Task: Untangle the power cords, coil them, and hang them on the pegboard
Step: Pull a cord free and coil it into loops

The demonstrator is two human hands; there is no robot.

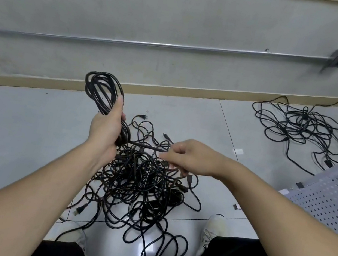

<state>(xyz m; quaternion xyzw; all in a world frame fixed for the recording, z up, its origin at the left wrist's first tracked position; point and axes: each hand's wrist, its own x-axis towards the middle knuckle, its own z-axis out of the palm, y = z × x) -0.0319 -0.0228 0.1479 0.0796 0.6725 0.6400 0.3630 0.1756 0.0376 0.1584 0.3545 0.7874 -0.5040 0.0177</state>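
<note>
My left hand [106,127] grips a coil of black power cord [100,89] held upright above the floor, its loops sticking out above my fist. One strand [149,147] runs from the coil's bottom rightward to my right hand [190,157], which pinches it between its fingertips. Directly below both hands lies a big tangled pile of black cords [141,190] on the tiled floor, with plugs poking out at its edges. The white pegboard [335,202] lies at the right edge.
A second tangle of black cords [299,126] lies on the floor at the far right near the wall. My two shoes [213,230] and dark trouser legs frame the pile below. A metal conduit [177,47] and a socket box run along the wall.
</note>
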